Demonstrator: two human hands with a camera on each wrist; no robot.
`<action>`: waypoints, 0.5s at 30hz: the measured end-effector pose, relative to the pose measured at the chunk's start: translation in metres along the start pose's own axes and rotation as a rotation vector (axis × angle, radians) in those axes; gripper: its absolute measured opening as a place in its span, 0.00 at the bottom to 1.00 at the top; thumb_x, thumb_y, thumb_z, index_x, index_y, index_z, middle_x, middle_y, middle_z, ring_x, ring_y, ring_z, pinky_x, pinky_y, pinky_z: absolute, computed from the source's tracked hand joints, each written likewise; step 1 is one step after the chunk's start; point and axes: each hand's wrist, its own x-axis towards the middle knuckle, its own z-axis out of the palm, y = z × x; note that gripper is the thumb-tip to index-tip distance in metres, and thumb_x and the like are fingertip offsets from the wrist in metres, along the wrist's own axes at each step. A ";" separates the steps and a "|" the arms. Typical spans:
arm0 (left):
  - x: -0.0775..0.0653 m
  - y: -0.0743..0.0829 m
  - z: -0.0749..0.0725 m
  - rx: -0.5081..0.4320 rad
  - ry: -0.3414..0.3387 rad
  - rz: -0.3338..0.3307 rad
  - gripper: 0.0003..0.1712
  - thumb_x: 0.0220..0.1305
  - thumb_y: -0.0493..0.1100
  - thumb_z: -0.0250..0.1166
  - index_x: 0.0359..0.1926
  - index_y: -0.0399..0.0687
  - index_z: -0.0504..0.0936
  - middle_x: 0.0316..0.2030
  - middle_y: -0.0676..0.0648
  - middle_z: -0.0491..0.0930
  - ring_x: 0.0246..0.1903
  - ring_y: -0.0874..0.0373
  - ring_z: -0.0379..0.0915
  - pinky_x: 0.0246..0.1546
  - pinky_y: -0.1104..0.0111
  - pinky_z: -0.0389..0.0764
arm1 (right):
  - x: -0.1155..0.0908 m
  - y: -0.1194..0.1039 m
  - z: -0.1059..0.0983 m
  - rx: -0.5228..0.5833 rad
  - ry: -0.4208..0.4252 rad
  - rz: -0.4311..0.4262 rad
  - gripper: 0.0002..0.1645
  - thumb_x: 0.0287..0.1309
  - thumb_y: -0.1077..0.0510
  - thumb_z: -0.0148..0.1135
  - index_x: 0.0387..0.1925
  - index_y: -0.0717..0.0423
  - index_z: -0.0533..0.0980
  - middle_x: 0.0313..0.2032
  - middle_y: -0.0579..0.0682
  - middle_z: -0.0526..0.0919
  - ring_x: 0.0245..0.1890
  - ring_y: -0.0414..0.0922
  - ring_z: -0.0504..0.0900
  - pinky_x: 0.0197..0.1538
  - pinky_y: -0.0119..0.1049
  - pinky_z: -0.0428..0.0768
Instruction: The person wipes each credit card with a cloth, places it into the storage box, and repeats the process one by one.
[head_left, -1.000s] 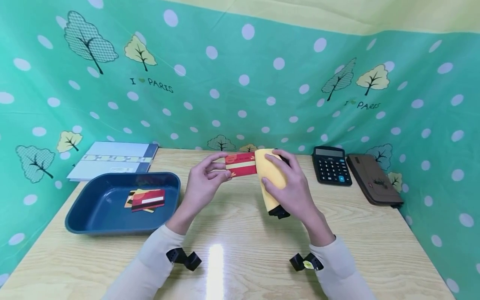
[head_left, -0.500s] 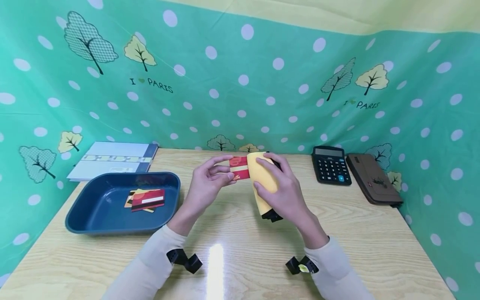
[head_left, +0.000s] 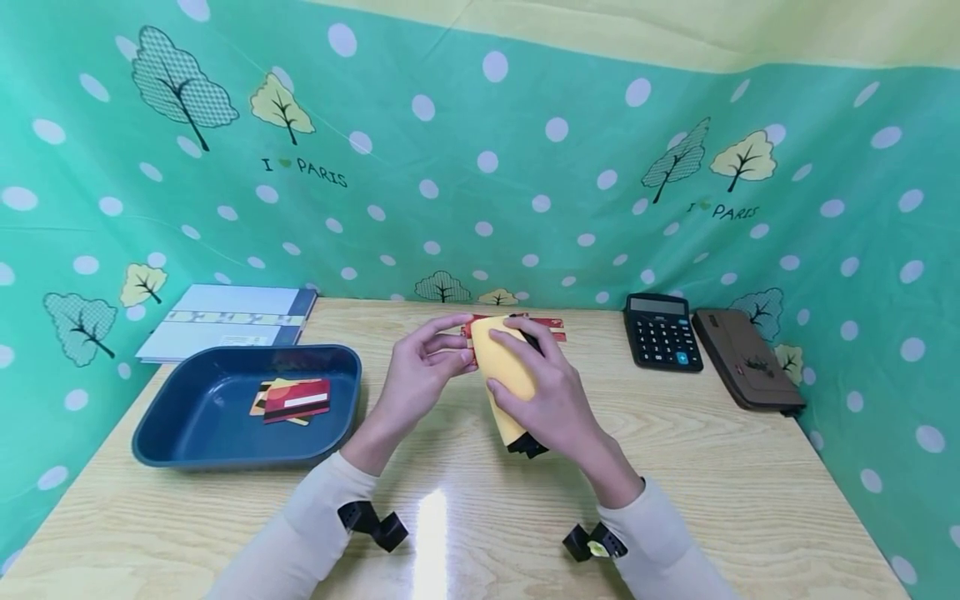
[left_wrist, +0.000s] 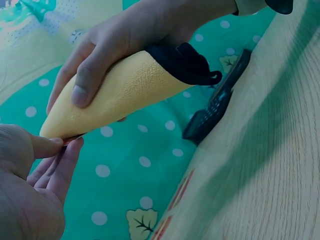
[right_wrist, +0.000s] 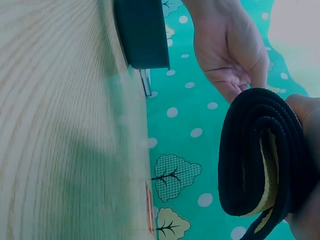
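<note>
Right hand [head_left: 551,400] curled round a yellow and black roll [head_left: 498,371], up over the counter [head_left: 675,475], left hand [head_left: 422,368] pinching a red card [head_left: 468,330] at the roll's edge (just a bit peeks out), blue tub [head_left: 198,417] on the left, cards [head_left: 303,401] inside

My left hand [head_left: 422,364] and the roll [head_left: 504,371] hide most of the card [left_wrist: 73,138]. The roll also blocks some of the red strips [head_left: 553,324]. My right wrist view crops my right hand [head_left: 553,398]; the calculator [head_left: 663,332] is too small to read.
</note>
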 end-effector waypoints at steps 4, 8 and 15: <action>0.000 -0.001 0.001 0.007 0.006 -0.004 0.27 0.66 0.25 0.64 0.65 0.40 0.78 0.48 0.33 0.84 0.42 0.57 0.89 0.51 0.60 0.90 | -0.001 0.000 0.002 -0.009 0.001 -0.013 0.35 0.54 0.59 0.76 0.65 0.48 0.78 0.67 0.54 0.73 0.45 0.48 0.82 0.34 0.33 0.79; -0.001 -0.002 0.001 0.015 0.005 0.000 0.28 0.66 0.24 0.64 0.66 0.38 0.76 0.48 0.32 0.84 0.42 0.57 0.89 0.51 0.61 0.90 | -0.001 -0.001 0.003 -0.016 -0.006 -0.028 0.36 0.54 0.58 0.77 0.65 0.48 0.78 0.67 0.54 0.73 0.42 0.47 0.81 0.33 0.32 0.79; -0.001 -0.001 0.001 0.025 0.001 0.012 0.27 0.66 0.25 0.64 0.66 0.37 0.76 0.44 0.37 0.84 0.40 0.58 0.89 0.50 0.59 0.91 | -0.001 0.001 0.002 -0.051 -0.008 -0.030 0.35 0.54 0.57 0.77 0.66 0.47 0.78 0.67 0.54 0.74 0.46 0.48 0.82 0.35 0.34 0.81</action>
